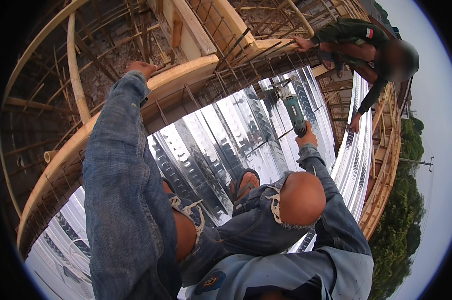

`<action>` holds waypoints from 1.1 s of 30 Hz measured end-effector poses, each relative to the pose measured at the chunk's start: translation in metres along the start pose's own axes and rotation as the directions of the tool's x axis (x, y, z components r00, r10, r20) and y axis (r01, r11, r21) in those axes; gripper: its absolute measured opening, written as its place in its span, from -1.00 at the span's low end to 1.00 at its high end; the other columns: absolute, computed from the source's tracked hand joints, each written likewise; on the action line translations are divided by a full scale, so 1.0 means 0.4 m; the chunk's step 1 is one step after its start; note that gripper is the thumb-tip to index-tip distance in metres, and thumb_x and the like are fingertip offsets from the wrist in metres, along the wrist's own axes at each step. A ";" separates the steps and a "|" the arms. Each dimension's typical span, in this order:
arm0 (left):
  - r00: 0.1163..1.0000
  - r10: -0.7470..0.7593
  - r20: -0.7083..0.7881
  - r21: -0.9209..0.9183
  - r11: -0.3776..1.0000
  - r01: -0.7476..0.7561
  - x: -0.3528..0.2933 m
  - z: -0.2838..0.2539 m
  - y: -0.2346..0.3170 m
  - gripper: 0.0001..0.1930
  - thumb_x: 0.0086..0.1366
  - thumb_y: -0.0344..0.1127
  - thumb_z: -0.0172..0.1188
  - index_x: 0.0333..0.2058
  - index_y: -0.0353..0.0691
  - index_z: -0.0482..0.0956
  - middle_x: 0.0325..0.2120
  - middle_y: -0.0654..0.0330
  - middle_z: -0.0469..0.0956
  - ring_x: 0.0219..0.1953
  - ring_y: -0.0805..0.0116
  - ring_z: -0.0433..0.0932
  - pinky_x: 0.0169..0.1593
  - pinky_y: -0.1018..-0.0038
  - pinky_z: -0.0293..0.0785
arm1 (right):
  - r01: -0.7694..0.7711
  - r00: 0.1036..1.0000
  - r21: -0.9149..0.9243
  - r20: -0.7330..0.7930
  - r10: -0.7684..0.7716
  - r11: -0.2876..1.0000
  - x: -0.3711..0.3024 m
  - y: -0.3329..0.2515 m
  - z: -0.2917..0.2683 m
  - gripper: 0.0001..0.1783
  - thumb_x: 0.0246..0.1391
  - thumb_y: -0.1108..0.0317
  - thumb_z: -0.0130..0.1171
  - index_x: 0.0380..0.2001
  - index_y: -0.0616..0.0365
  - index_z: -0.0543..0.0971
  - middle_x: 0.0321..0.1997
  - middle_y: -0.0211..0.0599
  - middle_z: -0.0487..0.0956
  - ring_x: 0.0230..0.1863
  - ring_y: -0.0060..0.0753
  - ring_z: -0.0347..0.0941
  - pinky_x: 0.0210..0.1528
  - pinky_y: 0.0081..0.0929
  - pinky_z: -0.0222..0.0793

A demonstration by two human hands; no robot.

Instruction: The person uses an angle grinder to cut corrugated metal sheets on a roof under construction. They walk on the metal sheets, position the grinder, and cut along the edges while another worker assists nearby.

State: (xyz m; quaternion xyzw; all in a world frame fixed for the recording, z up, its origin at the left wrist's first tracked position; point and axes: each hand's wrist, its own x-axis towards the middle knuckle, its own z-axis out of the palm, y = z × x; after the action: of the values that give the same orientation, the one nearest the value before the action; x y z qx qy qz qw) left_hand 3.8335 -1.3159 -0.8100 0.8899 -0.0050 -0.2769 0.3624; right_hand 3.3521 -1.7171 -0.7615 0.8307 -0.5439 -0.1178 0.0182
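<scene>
Over ribbed metal decking, right hand fingers grip a drill; left hand rests on timber formwork.

Worn items — our record of the person's own dress. We note a faded blue denim jacket, its long left sleeve creased and reaching the wrist at the left hand; the right sleeve ends in a buttoned cuff by the right hand. We list blue jeans torn open at both knees, white frayed threads round each hole. Footwear — a dark open sandal. Near the lower edge, a round dark patch on the paler jacket front.
</scene>
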 end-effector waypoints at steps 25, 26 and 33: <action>0.999 0.030 0.042 -0.069 0.997 -0.027 0.005 -0.002 0.028 -0.70 0.15 -0.11 0.23 -0.31 -0.24 0.58 -0.54 0.19 0.53 -0.57 0.40 0.42 -0.39 0.44 0.42 | 0.084 0.996 0.189 -0.055 -0.075 0.978 -0.030 0.050 -0.011 -0.06 -0.39 0.27 0.33 0.18 -0.42 0.21 -0.18 -0.05 0.58 -0.14 0.02 0.51 -0.08 -0.21 0.44; 0.999 0.024 0.040 -0.066 0.998 -0.021 0.007 0.001 0.025 -0.70 0.14 -0.12 0.24 -0.31 -0.25 0.58 -0.53 0.19 0.53 -0.56 0.40 0.42 -0.39 0.43 0.42 | 0.084 0.996 0.175 -0.054 -0.075 0.981 -0.027 0.046 -0.012 -0.06 -0.40 0.26 0.33 0.18 -0.42 0.21 -0.18 -0.05 0.58 -0.14 0.02 0.51 -0.08 -0.21 0.44; 1.000 0.018 0.009 -0.052 0.998 -0.017 -0.006 -0.017 0.014 -0.69 0.12 -0.11 0.26 -0.28 -0.24 0.59 -0.40 0.14 0.57 -0.44 0.37 0.50 -0.29 0.40 0.47 | 0.005 0.999 0.007 -0.043 -0.005 1.000 -0.006 0.003 -0.006 -0.05 -0.33 0.27 0.27 0.21 -0.50 0.12 -0.24 -0.04 0.58 -0.18 0.06 0.52 -0.12 -0.12 0.44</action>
State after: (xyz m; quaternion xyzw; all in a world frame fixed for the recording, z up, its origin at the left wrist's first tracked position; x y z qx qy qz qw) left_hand 3.8357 -1.3151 -0.8013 0.8788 -0.0073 -0.2781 0.3878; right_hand 3.3508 -1.7155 -0.7585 0.8344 -0.5417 -0.0979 0.0267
